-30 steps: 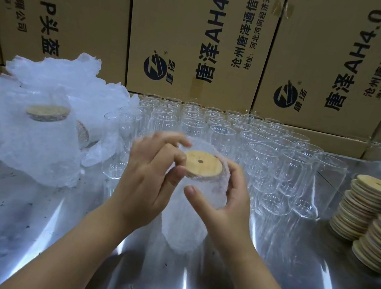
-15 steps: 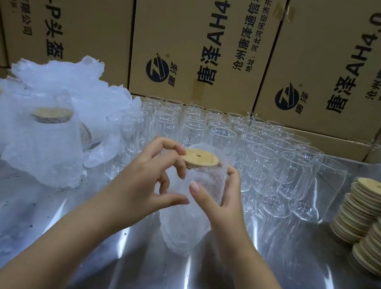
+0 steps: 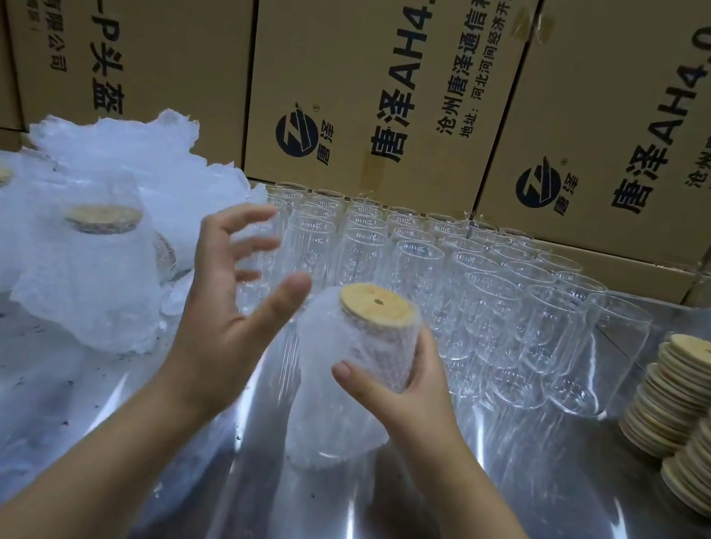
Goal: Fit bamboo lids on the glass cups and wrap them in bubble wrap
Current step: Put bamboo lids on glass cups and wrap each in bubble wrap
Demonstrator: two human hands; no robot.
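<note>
One bubble-wrapped cup (image 3: 333, 410), round bamboo lid (image 3: 378, 305), held in right grip (image 3: 410, 394).

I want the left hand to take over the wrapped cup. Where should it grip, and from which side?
Probably low on the wrapped cup, from its left: the right hand holds the upper part below the bamboo lid, so that side is free. The round, padded wall suits the open left hand curling its fingers round it.
</note>
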